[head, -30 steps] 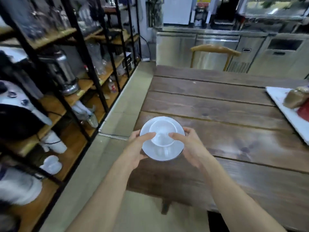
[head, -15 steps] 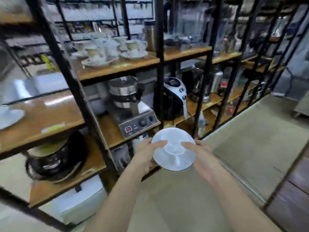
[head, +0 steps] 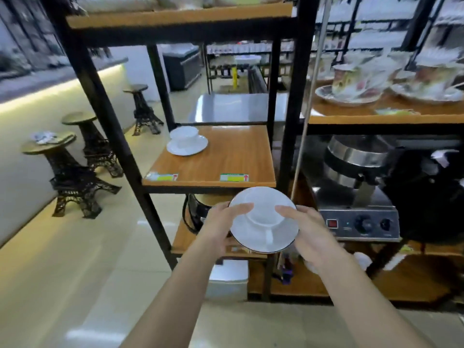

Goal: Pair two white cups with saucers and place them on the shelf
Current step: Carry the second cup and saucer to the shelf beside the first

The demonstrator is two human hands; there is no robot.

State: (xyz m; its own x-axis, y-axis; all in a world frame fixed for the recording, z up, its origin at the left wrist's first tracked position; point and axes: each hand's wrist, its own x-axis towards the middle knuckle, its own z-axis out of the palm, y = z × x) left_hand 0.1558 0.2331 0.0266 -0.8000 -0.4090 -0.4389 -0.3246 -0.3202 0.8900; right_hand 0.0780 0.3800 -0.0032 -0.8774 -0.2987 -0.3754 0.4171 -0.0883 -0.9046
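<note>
Both hands carry a white saucer (head: 258, 239) with a white cup (head: 263, 213) standing on it, handle towards me. My left hand (head: 221, 224) grips the saucer's left rim, thumb on top. My right hand (head: 307, 231) grips the right rim the same way. The pair hangs in the air just below and in front of a wooden shelf board (head: 226, 162). A second white cup (head: 184, 135) on its saucer (head: 187, 146) stands at the board's far left.
Black metal uprights (head: 291, 101) frame the shelf. Patterned cups and saucers (head: 351, 89) stand on the higher right-hand shelf. A steel appliance with knobs (head: 359, 212) sits right of my hands, a black kettle (head: 198, 212) behind them. Stools (head: 72, 177) stand at left.
I have turned from the wooden table to the shelving, carrying the cup and saucer with both hands. The shelf board with the other cup and saucer has come into view.
</note>
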